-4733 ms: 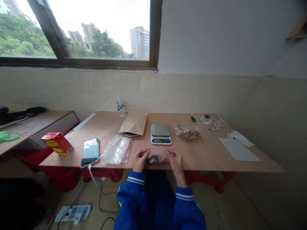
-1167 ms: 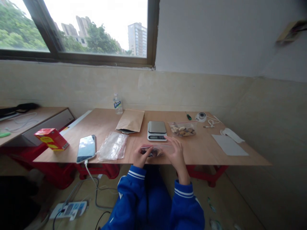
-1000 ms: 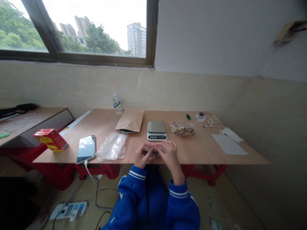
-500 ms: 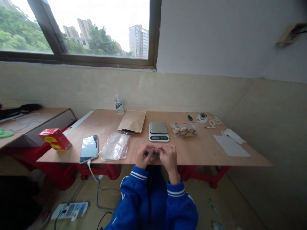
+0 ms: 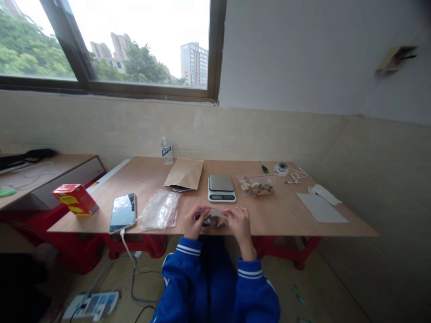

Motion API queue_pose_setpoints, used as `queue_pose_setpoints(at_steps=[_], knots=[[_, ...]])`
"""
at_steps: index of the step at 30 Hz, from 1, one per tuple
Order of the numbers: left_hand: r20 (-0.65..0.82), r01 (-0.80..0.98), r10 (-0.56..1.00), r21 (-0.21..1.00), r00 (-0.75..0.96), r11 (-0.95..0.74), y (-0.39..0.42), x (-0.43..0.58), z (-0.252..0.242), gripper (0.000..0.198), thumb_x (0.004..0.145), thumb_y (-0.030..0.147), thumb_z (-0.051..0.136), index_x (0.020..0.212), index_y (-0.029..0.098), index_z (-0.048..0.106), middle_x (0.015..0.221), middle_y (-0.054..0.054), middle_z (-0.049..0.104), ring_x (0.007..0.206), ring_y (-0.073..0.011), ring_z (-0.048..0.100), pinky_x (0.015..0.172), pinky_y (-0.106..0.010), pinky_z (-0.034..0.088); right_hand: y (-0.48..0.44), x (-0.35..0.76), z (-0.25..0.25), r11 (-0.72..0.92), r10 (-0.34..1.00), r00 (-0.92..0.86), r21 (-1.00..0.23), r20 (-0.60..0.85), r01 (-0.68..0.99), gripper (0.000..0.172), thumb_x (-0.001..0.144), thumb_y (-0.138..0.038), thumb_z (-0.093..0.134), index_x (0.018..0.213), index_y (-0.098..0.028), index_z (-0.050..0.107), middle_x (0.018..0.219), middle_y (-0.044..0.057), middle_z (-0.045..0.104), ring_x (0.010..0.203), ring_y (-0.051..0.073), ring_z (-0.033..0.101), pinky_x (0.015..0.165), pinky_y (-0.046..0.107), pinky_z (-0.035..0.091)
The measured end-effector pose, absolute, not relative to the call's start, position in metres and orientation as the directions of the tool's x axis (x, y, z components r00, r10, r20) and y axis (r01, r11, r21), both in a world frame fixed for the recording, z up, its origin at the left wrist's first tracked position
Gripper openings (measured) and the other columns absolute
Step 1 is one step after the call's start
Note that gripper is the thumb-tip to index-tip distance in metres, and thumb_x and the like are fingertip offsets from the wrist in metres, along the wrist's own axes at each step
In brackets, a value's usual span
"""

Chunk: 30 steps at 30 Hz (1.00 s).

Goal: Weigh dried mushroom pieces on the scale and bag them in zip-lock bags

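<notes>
At the table's front edge, a clear zip bag [image 5: 215, 220] with dark brown pieces inside is stretched between both hands. My left hand [image 5: 195, 221] pinches its top left corner, and my right hand [image 5: 238, 223] pinches the top right. What the dark pieces are I cannot make out. Just beyond the hands stands a digital kitchen scale [image 5: 221, 188] with a bare metal plate. Right of the scale lies another clear bag [image 5: 256, 186] holding pale and brown pieces like dried mushroom slices. Flat empty zip bags [image 5: 160, 210] are piled left of my left hand.
A kraft paper pouch [image 5: 185, 174] lies behind the zip bags, with a water bottle [image 5: 166, 151] by the wall. Leftward are a phone [image 5: 123, 213] on a cable and a red box [image 5: 75, 199]. White paper [image 5: 321, 208], a white camera [image 5: 281, 168] and a green-handled screwdriver [image 5: 264, 169] lie rightward.
My hands have moved apart, drawing the bag's top wider so that more of its dark contents shows. The whole view has shifted slightly.
</notes>
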State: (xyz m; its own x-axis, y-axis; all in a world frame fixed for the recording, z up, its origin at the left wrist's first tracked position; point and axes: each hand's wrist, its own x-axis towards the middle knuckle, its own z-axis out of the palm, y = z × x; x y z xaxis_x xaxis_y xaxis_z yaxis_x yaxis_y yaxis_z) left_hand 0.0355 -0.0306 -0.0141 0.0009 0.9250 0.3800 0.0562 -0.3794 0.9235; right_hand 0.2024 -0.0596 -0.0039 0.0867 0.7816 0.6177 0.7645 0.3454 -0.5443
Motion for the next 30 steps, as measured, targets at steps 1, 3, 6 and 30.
queue_pose_setpoints(at_steps=[1,3,6,30], knots=[[0.362,0.041,0.932,0.931,0.016,-0.362,-0.030,0.035,-0.014,0.025,0.076,0.041,0.062,0.083,0.018,0.068,0.081,-0.004,0.070,0.078,-0.0176,0.064,0.071,-0.028,0.050,-0.060,0.204,-0.004,0.343,0.783,0.091,-0.550,0.615,0.761,0.022,0.086,-0.016,0.053,0.074,-0.022,0.070,0.075,0.001,0.071,0.072,0.016,0.061,0.077,0.032,0.036],[0.323,0.034,0.946,0.945,0.036,-0.325,-0.030,0.034,-0.013,0.031,0.077,0.045,0.059,0.081,0.016,0.069,0.078,-0.004,0.069,0.076,-0.0177,0.064,0.069,-0.027,0.050,-0.060,0.207,-0.005,0.333,0.802,0.093,-0.571,0.589,0.751,0.020,0.086,-0.020,0.054,0.076,-0.023,0.071,0.077,0.002,0.072,0.072,0.017,0.062,0.078,0.032,0.038],[0.271,0.037,0.962,0.962,-0.005,-0.271,-0.029,0.034,-0.014,0.039,0.077,0.051,0.055,0.069,0.015,0.067,0.065,-0.003,0.066,0.064,-0.0152,0.060,0.060,-0.025,0.046,-0.062,0.214,-0.005,0.340,0.863,0.066,-0.672,0.501,0.658,0.015,0.083,-0.030,0.059,0.081,-0.023,0.073,0.078,0.005,0.072,0.075,0.019,0.063,0.077,0.033,0.043],[0.201,-0.009,0.974,0.979,-0.100,-0.203,-0.013,0.014,-0.031,0.028,0.078,0.037,0.050,0.098,0.018,0.056,0.090,-0.006,0.063,0.065,-0.0130,0.058,0.058,-0.027,0.044,-0.003,0.351,0.035,-0.161,0.666,0.411,-0.417,0.623,0.894,0.043,0.082,-0.037,0.047,0.118,-0.017,0.060,0.117,0.017,0.055,0.107,0.035,0.047,0.088,0.055,0.037]])
